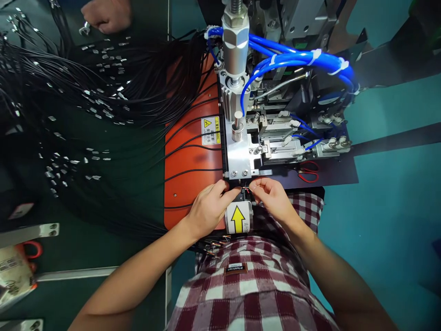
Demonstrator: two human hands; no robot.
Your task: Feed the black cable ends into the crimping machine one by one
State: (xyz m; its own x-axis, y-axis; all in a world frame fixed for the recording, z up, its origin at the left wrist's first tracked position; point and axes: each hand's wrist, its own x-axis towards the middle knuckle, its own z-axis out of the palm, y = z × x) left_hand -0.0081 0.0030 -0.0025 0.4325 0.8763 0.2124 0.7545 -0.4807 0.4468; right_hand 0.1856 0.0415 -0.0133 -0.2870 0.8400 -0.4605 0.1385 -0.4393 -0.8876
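At the near end of a machine (241,158), thin coloured wires (245,188) stick out between my hands. My right hand (274,196) pinches the wire ends between thumb and fingertips. My left hand (209,209) lies over the orange plate (193,156), its thumb reaching to the base of the same wires; whatever is under its fingertips is hidden. Right below my hands is a white label with a yellow arrow (237,219). Several black cables (193,172) cross the orange plate into the machine's edge.
Bundles of black cables (148,87) with shiny ends spread over the dark green table (131,197). Another person's hand (107,14) is at the top left. Blue air tubes (299,59) arch over the machine. Red-handled scissors (308,172) lie right of it. More stripped wire ends (215,244) hang near my lap.
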